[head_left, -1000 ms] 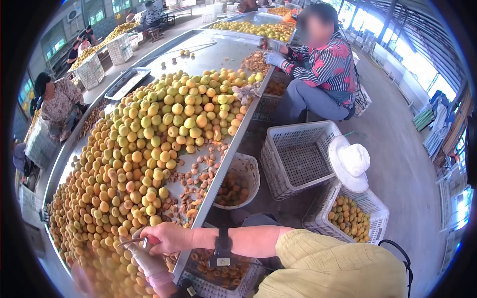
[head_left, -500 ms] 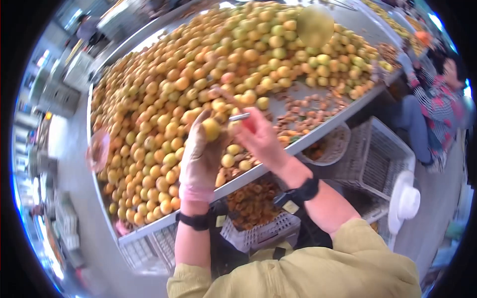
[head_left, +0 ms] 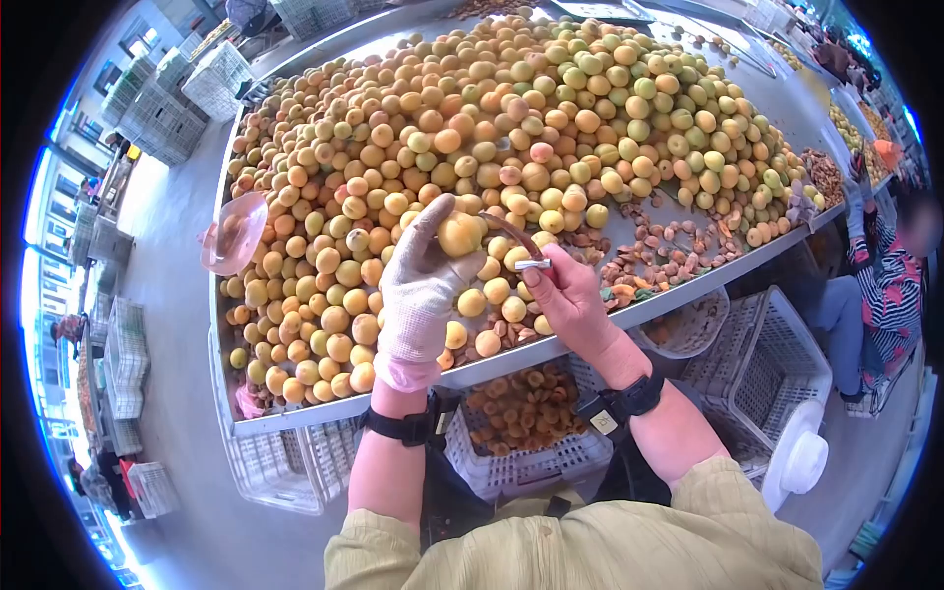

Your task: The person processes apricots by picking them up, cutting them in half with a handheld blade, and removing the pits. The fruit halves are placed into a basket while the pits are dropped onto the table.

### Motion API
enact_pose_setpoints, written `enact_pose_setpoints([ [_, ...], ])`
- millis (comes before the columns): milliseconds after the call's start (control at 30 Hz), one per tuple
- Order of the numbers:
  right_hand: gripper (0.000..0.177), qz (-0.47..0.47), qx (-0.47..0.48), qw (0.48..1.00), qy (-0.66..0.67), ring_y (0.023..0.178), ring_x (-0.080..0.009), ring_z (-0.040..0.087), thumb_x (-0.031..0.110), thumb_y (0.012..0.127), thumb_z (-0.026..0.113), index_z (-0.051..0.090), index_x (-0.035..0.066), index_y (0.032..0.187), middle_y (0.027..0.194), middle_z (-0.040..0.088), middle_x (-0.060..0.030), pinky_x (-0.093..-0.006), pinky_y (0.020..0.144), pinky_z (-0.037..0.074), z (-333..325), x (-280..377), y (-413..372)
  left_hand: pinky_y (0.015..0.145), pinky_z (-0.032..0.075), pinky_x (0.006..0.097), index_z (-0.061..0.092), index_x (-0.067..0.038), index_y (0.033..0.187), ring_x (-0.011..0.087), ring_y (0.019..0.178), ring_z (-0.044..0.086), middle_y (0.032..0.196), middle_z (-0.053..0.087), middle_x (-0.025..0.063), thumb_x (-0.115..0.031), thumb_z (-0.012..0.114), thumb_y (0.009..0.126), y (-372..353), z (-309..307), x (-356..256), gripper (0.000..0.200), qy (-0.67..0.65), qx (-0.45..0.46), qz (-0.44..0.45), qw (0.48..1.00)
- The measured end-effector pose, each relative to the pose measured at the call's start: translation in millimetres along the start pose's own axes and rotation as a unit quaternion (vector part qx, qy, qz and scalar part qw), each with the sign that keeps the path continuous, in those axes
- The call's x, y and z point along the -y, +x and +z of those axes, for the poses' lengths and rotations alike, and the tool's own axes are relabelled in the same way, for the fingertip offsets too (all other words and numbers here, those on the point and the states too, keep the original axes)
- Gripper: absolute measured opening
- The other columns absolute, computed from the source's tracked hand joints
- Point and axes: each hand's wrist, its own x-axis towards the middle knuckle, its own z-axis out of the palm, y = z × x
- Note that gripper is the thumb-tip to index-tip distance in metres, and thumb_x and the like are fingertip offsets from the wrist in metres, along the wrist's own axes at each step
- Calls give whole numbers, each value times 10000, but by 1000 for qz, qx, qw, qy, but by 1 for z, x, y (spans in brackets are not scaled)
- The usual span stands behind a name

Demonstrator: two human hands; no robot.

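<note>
Left hand (head_left: 423, 290), gloved, has its grip closed round one apricot (head_left: 459, 234), lifted just above the heap (head_left: 511, 118) near the front edge of the bench (head_left: 324, 408). Right hand (head_left: 572, 300), bare, grip wrapped on a curved knife (head_left: 518, 239), blade up against the fruit. The steel bench runs long, piled with apricots (yellow, orange, some green), with loose pits (head_left: 669, 258) on the bare strip to the right. A pink bowl (head_left: 236, 231) sits at its left edge. Below is a white crate (head_left: 511, 472) of halved fruit, and there are more crates (head_left: 757, 344) on the concrete floor (head_left: 167, 265).
</note>
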Motion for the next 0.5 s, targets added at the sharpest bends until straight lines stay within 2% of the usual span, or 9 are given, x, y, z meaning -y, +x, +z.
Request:
enact_pose_setpoints([
  [100,308,4,13,1000,-14,530,-100,390,323,913,596,540,25,864,573,446,-5,-251,499,349,3,-2,0,903,475,262,474,-2,1274,147,1074,538,1174,548,64,85,669,753,3,-4,5,563,33,-16,54,998],
  [167,307,35,32,999,-8,534,-97,390,326,914,596,543,26,871,572,442,-7,-252,504,353,5,-3,-1,907,474,264,479,-4,1263,150,1066,545,1187,540,69,103,668,744,4,-10,6,562,59,-29,45,997],
  [233,295,31,24,999,-4,543,-89,390,316,914,597,546,28,874,579,443,-3,-247,505,352,6,-4,-2,908,472,264,491,-12,1247,150,1064,547,1194,539,73,115,661,743,3,-13,6,547,104,-19,75,992],
  [300,283,28,13,1000,0,551,-80,389,306,915,599,549,30,877,587,444,1,-243,507,350,7,-4,-3,907,472,264,492,-15,1248,150,1060,549,1190,543,73,121,657,742,3,-13,9,549,86,-24,87,992],
  [333,252,9,-23,1000,17,564,-68,389,278,919,597,547,32,889,609,452,13,-235,508,347,7,-3,-4,906,472,264,493,-19,1249,150,1057,551,1187,547,73,127,654,742,5,-10,9,551,68,-26,99,992],
  [367,222,-12,-60,998,33,578,-56,388,250,922,595,545,35,900,632,461,25,-226,509,343,8,-2,-2,901,473,266,493,-22,1253,150,1053,552,1192,544,77,127,656,731,3,-8,6,567,37,-40,56,997],
  [433,119,-31,-105,990,85,600,-26,421,154,933,570,527,43,927,696,485,55,-209,512,348,12,1,-3,896,473,263,484,-20,1264,148,1046,553,1189,542,79,111,656,728,3,-5,3,578,-14,-42,26,999],
  [467,136,-33,-126,987,94,593,-38,438,170,932,571,525,43,922,691,496,41,-222,512,360,14,0,0,896,470,261,474,-14,1270,149,1042,552,1187,538,81,82,647,745,3,-1,3,561,-26,-44,13,999],
  [500,153,-36,-151,983,100,587,-49,454,187,932,572,523,43,916,687,507,27,-236,513,373,15,-3,4,904,465,267,461,-9,1281,156,1056,544,1188,536,83,-2,625,816,1,1,3,493,-22,-34,7,999],
])
